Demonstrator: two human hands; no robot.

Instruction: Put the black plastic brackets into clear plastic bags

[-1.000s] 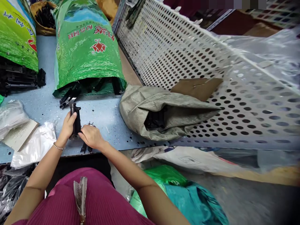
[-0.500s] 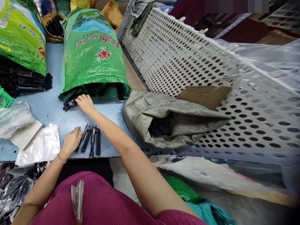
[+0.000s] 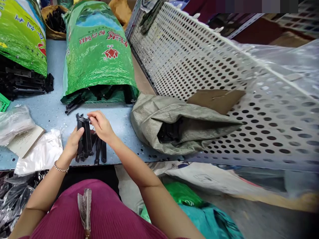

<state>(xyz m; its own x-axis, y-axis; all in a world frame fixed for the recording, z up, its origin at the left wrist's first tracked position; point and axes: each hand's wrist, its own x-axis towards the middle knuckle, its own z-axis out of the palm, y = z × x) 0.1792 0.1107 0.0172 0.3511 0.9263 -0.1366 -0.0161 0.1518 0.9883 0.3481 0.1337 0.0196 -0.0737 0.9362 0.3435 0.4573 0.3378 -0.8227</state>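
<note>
My left hand (image 3: pixel 72 141) is closed round a small bundle of long, narrow black plastic parts (image 3: pixel 85 137), held upright just above the table's front edge. My right hand (image 3: pixel 101 126) is beside their upper ends, fingers bent loosely and fingertips at the bundle's right side; nothing shows gripped in it. Under and right of the bundle, more black parts (image 3: pixel 103 152) lie on the table, partly hidden. Behind my hands a green woven bag (image 3: pixel 99 71) lies with its mouth towards me, and one black part (image 3: pixel 74 104) sticks out at its left corner.
A yellow-green bag (image 3: pixel 22 39) of black parts lies at the left. Clear plastic bags (image 3: pixel 16 124) and a pale flat block (image 3: pixel 26 141) are nearer. At the right, a grey sack (image 3: pixel 147 122) leans by a perforated white panel (image 3: pixel 199 63).
My right hand has left the green bag's mouth and come back beside my left. My left hand has lifted black parts off the table. The view has shifted slightly.
</note>
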